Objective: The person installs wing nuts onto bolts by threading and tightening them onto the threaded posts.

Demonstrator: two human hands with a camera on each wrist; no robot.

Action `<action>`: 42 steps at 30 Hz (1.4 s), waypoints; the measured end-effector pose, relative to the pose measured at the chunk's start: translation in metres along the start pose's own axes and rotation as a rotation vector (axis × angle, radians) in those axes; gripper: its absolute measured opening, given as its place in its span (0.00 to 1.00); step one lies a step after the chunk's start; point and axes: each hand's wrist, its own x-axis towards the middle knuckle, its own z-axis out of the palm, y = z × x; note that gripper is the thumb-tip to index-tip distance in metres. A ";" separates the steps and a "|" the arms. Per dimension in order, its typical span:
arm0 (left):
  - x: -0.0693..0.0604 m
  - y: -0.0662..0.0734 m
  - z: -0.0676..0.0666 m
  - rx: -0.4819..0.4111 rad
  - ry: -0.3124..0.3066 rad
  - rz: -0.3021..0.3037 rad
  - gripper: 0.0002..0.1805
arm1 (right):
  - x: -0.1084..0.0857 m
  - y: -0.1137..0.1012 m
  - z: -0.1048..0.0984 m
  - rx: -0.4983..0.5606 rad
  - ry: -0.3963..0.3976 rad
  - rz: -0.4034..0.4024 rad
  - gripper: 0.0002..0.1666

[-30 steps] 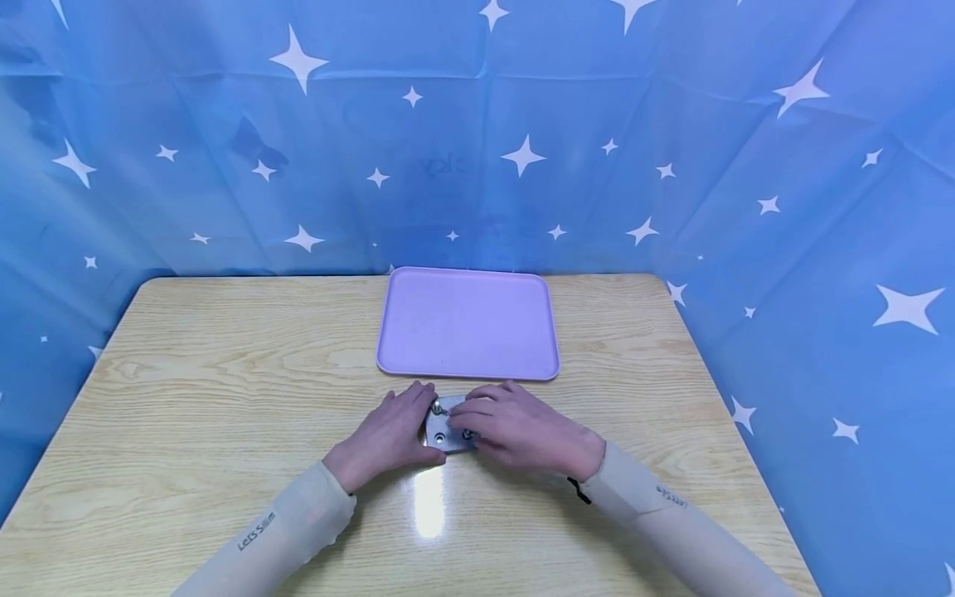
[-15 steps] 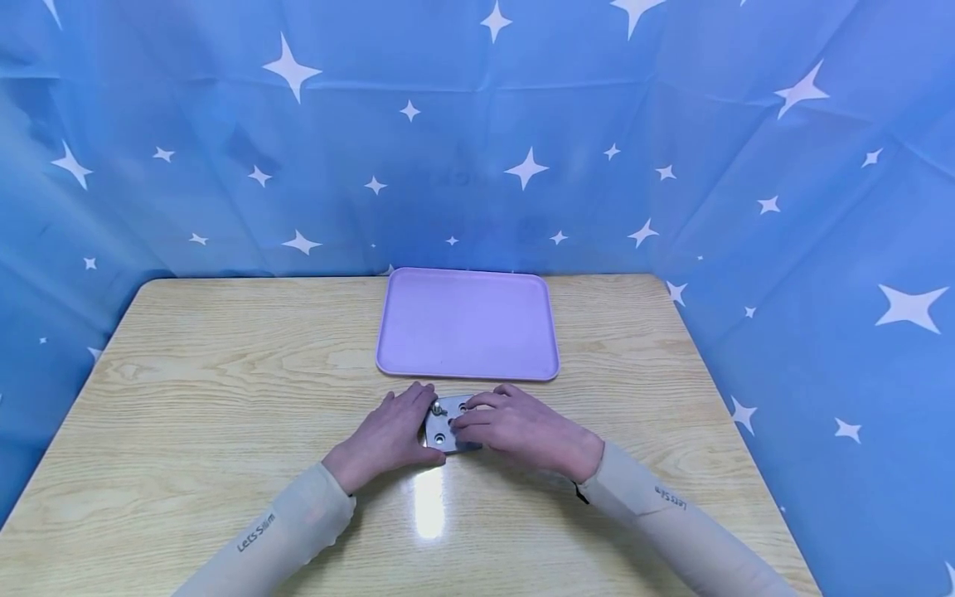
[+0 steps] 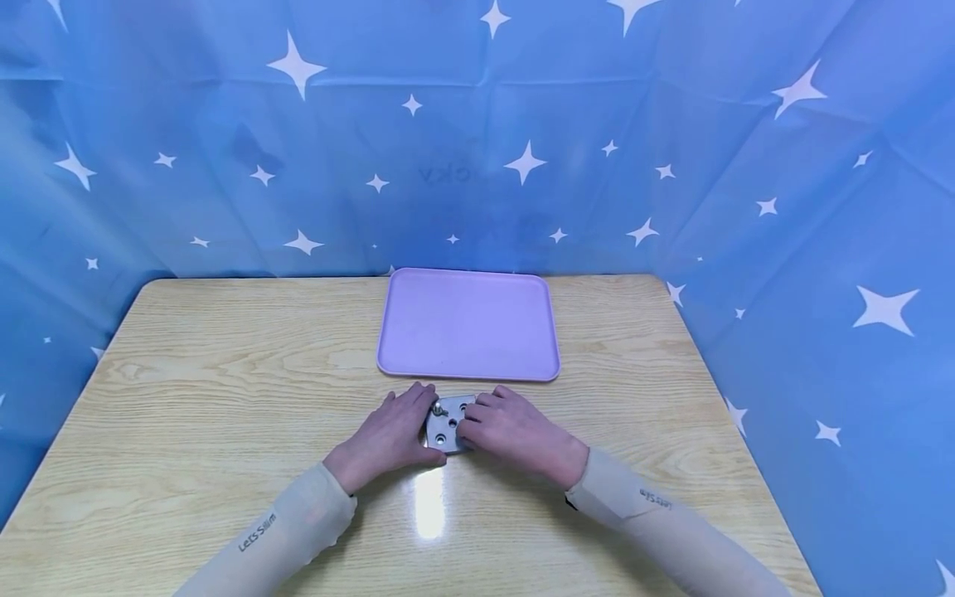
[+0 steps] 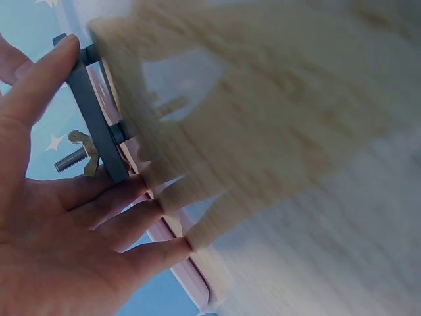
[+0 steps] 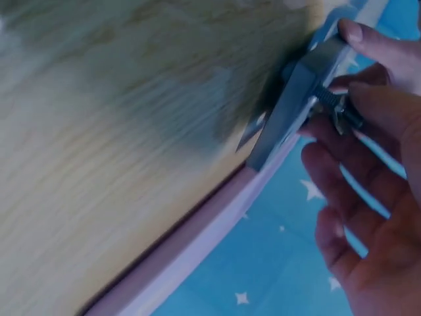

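A grey metal plate [image 3: 443, 426] with several holes sits raised on small feet near the table's middle. On its far left corner stands a bolt with a brass-coloured wing nut [image 4: 84, 151]. My left hand [image 3: 390, 436] holds the plate's left end, thumb on the near edge and fingers at the far edge. My right hand [image 3: 513, 435] covers the plate's right side. In the right wrist view, its thumb and index finger pinch a second wing nut [image 5: 339, 116] on a threaded bolt [image 5: 325, 96]; the other fingers are bent. From the head view that nut is hidden behind the fingers.
A purple tray [image 3: 468, 323] lies flat just beyond the plate, near the far table edge. The wood-grain table [image 3: 224, 373] extends to both sides. A blue star-patterned cloth [image 3: 336, 124] hangs behind and at the sides.
The right hand's fingers have curled in and shifted slightly, uncovering the plate's far right hole. The right wing nut, visible a second ago, is now behind them. My left hand keeps its place.
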 end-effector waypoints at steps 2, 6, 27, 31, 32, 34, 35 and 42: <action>0.000 0.000 0.000 0.001 0.002 0.005 0.52 | 0.002 -0.003 0.002 0.014 0.012 0.040 0.05; 0.000 -0.001 0.001 -0.001 0.005 0.009 0.52 | 0.005 -0.008 0.006 0.038 0.040 0.111 0.09; 0.000 0.000 0.001 0.005 0.016 0.020 0.51 | -0.007 0.008 -0.020 0.179 -0.090 -0.021 0.22; 0.000 0.000 0.000 0.005 0.017 0.017 0.51 | -0.010 0.007 -0.019 0.115 -0.113 -0.085 0.20; 0.000 0.000 0.000 0.005 0.018 0.016 0.51 | -0.011 0.007 -0.019 0.100 -0.117 -0.092 0.19; 0.000 0.000 0.000 0.004 0.016 0.013 0.51 | -0.013 0.006 -0.018 0.075 -0.124 -0.099 0.18; 0.000 0.000 0.000 0.004 0.014 0.011 0.51 | -0.013 0.006 -0.018 0.067 -0.128 -0.102 0.18; 0.001 0.000 0.000 0.009 0.005 0.008 0.51 | -0.014 0.007 -0.017 0.026 -0.161 -0.105 0.19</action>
